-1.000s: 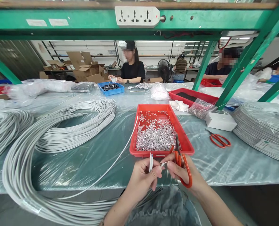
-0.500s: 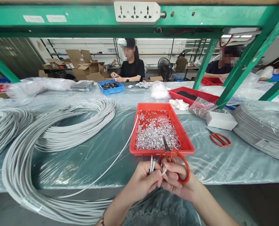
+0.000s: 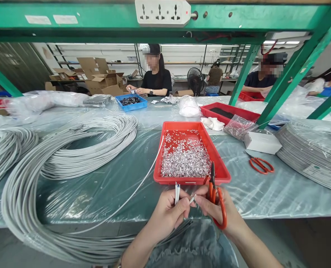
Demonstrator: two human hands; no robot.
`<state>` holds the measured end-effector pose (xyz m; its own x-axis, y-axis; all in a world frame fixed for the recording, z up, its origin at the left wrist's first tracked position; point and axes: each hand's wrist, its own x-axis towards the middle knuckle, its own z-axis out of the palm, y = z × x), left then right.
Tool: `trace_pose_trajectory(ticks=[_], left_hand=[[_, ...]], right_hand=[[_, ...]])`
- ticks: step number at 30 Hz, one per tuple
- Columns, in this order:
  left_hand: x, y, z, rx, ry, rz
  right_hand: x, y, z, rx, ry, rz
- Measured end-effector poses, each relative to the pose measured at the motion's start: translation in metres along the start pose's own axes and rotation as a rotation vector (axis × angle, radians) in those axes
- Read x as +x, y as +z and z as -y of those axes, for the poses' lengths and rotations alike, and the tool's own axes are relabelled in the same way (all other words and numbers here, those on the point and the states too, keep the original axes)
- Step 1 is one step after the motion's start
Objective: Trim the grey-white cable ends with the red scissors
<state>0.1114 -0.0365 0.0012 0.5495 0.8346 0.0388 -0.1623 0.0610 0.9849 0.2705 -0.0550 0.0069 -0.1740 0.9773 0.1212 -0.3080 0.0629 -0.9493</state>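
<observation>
My left hand (image 3: 168, 210) is closed around a few white cable ends (image 3: 177, 193), which stick up between the fingers. One more cable end (image 3: 192, 199) points right from the left thumb, and the right fingertips meet it there. My right hand (image 3: 218, 204) also carries orange-handled scissors (image 3: 218, 203) hooked over the fingers, blades up. Just beyond both hands lies a red tray (image 3: 157, 175) with many small shiny metal pieces (image 3: 185, 160). A large coil of white cable (image 3: 23, 208) rests at the left, its lower strands running toward my lap.
A second pair of orange scissors (image 3: 260, 165) lies right of the tray, near a white box (image 3: 262, 142) and a wrapped cable coil (image 3: 316, 152). A green post (image 3: 282, 78) rises at the right. Across the table a person (image 3: 156, 76) works at a blue tray (image 3: 132, 106).
The scissors have swung in my right hand, so their blades now point up and sit farther right. The right fingers have shifted at the cable end; my left hand keeps its hold.
</observation>
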Motion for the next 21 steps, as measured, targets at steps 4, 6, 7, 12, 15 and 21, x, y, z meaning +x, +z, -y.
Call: trace_pose_trajectory(ticks=[4, 6, 7, 12, 15, 21], left_hand=[[-0.001, 0.002, -0.001, 0.037, -0.015, -0.022], [-0.001, 0.003, 0.000, 0.068, -0.006, -0.049], [-0.001, 0.003, 0.001, 0.085, -0.001, -0.063], [0.000, 0.005, 0.007, 0.157, 0.031, -0.128], [0.000, 0.005, 0.011, 0.247, 0.100, -0.169], [0.001, 0.008, 0.007, 0.222, 0.115, -0.195]], right_hand=[[0.002, 0.002, 0.002, -0.048, -0.035, -0.010], [0.001, 0.002, 0.002, -0.059, -0.045, -0.021], [0.001, 0.002, 0.002, -0.062, -0.047, -0.023], [-0.003, 0.003, 0.000, -0.071, -0.065, -0.052], [-0.002, 0.004, -0.002, -0.066, -0.089, -0.101], [0.001, 0.004, -0.007, -0.066, -0.088, -0.158]])
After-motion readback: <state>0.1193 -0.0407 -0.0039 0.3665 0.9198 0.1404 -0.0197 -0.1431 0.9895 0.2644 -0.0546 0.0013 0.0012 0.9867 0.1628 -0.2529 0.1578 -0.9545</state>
